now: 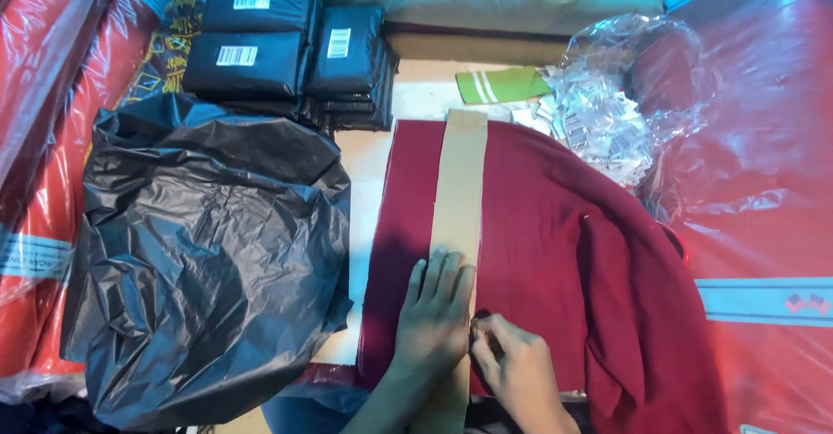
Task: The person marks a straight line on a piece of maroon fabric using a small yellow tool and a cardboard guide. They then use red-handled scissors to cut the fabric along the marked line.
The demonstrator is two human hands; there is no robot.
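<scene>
The left hand [436, 312] lies open and flat on a cardboard strip [458, 191] across maroon cloth [555, 252]; the right hand [514, 366] pinches the cloth beside it, near a black bag [208, 252].

Dim, blue-tinted light; glare on clear plastic [764, 139]; edges softly blurred.

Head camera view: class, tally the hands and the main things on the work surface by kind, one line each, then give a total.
Hands: 2, left and right, both on the garment
Dark red folded cloth garment: 1
Long tan cardboard strip: 1
Large crumpled black plastic bag: 1
Green folded item with white stripes: 1
Clear plastic bag of small white tags: 1
Total: 7
</scene>
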